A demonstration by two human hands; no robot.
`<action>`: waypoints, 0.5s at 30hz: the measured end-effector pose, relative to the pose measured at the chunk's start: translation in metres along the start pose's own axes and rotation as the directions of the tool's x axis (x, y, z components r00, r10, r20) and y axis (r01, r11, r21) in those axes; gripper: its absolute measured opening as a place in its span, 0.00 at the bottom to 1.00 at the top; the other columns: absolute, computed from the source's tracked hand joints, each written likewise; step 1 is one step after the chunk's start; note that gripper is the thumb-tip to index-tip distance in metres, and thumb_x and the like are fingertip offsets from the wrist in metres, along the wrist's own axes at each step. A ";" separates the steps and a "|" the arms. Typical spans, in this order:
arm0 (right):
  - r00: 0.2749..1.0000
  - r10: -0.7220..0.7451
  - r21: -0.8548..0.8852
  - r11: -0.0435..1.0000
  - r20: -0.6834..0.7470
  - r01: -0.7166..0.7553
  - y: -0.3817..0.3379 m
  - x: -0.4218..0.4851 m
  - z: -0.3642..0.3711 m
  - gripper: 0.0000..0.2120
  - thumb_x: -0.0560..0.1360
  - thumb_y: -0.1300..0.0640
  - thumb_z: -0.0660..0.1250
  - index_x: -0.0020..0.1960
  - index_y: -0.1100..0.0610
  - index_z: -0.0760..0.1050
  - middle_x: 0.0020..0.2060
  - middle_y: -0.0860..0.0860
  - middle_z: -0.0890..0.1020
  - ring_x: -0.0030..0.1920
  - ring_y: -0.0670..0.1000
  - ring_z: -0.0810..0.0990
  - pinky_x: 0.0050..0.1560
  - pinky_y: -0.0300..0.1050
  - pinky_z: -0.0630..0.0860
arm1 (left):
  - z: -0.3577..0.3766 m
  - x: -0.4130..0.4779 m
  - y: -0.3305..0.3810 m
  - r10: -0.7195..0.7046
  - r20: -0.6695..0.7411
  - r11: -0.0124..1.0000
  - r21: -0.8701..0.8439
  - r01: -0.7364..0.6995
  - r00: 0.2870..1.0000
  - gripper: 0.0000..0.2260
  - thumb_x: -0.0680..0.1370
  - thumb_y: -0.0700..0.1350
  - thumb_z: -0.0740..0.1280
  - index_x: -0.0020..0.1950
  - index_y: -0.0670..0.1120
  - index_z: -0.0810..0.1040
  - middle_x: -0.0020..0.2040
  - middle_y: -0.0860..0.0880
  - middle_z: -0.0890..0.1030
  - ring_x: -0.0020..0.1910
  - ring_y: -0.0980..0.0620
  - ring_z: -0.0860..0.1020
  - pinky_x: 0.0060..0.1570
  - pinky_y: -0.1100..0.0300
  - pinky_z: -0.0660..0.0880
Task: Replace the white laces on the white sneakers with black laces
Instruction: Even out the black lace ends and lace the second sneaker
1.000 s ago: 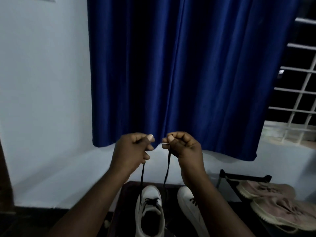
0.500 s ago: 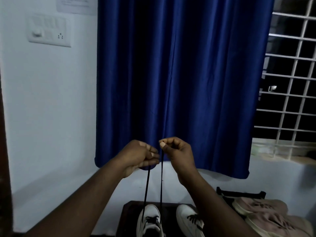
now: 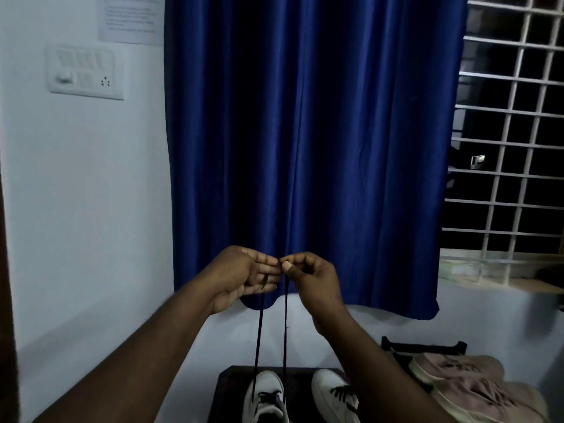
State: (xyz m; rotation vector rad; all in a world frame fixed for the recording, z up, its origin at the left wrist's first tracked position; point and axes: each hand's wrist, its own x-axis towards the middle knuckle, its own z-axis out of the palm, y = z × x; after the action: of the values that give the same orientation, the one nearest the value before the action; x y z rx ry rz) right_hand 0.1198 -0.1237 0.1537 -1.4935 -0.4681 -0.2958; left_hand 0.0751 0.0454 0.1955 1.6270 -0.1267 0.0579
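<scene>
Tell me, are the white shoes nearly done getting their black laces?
Partly. The left sneaker and right sneaker already show black crossings near the toe. Right now the left hand and right hand hold up the left sneaker's black lace ends, pulled straight. Upper eyelets are out of view, so lacing higher and tying probably remain.

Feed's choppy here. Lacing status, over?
Both up: left hand and right hand each hold a strand of black lace. Strands taut down to white sneaker. Nothing in the way.
</scene>
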 end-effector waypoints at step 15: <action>0.999 0.011 0.007 1.000 -0.049 -0.011 -0.004 -0.004 -0.006 0.04 0.79 0.62 0.72 0.51 0.55 0.86 0.45 0.49 0.88 0.48 0.44 0.86 0.50 0.37 0.80 | 0.014 -0.004 -0.005 0.316 -0.196 0.873 0.443 -0.204 0.928 0.03 0.80 0.41 0.72 0.49 0.46 0.85 0.41 0.49 0.87 0.35 0.50 0.86 0.37 0.58 0.83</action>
State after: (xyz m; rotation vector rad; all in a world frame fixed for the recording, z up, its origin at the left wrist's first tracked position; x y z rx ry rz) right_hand 0.1156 -0.1299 0.1554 -1.4785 -0.4214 -0.3208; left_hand 0.0716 0.0321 0.1892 2.0027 -0.1362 0.5445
